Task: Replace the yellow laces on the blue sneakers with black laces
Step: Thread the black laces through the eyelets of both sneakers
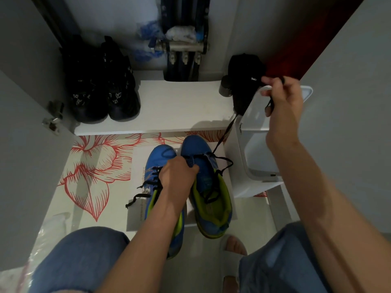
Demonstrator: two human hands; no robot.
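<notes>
Two blue sneakers with lime-green lining stand side by side on the floor between my knees. The left sneaker (pixel 157 163) carries a black lace whose ends trail off to the left. My left hand (pixel 178 174) grips the tongue of the right sneaker (pixel 208 187). My right hand (pixel 282 100) is raised high at the right and pinches a black lace (pixel 224 134), which runs taut down to the lower eyelets of the right sneaker. The other part of that lace lies loose across the shoe's opening. No yellow laces are in view.
A white lidded bin (pixel 258 144) stands close to the right of the sneakers, under my right hand. A white shelf (pixel 179 106) behind holds a pair of black shoes (pixel 103 89) at the left and a black cap (pixel 245 77) at the right. The floor has a red flower pattern.
</notes>
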